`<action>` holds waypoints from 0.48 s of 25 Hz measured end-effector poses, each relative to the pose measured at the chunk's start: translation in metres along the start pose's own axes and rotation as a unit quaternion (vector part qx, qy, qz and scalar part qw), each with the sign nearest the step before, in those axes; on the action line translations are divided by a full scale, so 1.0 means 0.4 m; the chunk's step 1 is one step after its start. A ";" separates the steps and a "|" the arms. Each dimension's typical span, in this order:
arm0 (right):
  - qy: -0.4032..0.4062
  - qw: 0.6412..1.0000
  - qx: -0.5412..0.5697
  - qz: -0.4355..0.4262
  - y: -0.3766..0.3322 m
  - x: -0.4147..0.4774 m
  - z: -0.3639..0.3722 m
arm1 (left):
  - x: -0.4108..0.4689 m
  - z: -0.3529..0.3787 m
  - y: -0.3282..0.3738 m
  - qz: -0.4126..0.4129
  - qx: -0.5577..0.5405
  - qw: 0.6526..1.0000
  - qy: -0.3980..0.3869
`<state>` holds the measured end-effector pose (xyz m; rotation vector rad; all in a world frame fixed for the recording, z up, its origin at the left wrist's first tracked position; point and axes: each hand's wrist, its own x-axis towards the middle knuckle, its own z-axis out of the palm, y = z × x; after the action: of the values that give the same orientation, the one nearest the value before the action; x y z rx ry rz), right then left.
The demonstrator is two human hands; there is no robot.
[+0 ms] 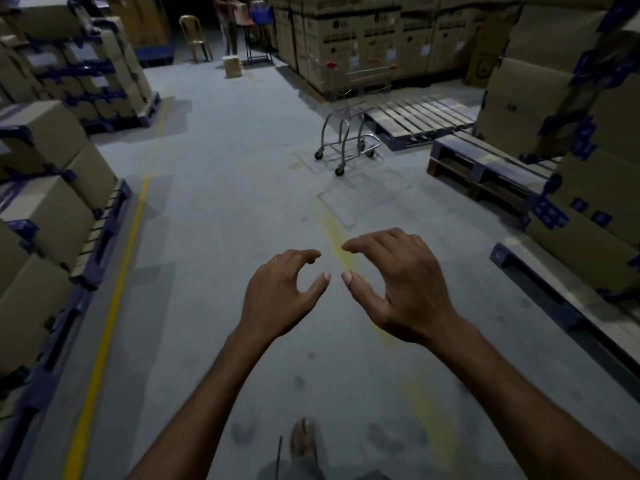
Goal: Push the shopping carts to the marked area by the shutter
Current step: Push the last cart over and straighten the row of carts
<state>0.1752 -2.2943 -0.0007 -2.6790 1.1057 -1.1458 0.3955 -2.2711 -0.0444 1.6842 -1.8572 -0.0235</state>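
One wire shopping cart (345, 140) at one o'clock, well ahead; likely light, stiff, free-rolling. Best hold: handle bar (370, 70). Left hand (277, 292), right hand (398, 289) empty, fingers loosely curled.

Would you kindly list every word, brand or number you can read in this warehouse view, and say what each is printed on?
"LG": beside the round logo on the tall cartons stacked at the back right, behind the shopping cart.
Black label blocks lower on those cartons: too blurred to read.
Marks on the blue-taped boxes at the right: too blurred to read.
Stacked boxes at the left: no legible text.
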 end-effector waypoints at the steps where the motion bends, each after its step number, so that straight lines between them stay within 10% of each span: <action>1: -0.003 1.000 0.000 0.006 0.045 0.045 0.047 | 0.057 0.006 -0.030 0.002 0.001 1.000 0.011; 12: -0.057 0.990 -0.050 0.123 0.492 0.585 0.506 | 0.760 0.027 -0.354 0.113 -0.003 0.990 0.084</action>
<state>0.2987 -2.6348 -0.0580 -2.5470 1.4590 -0.9094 0.5198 -2.5764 0.0186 1.4160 -1.9051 0.2013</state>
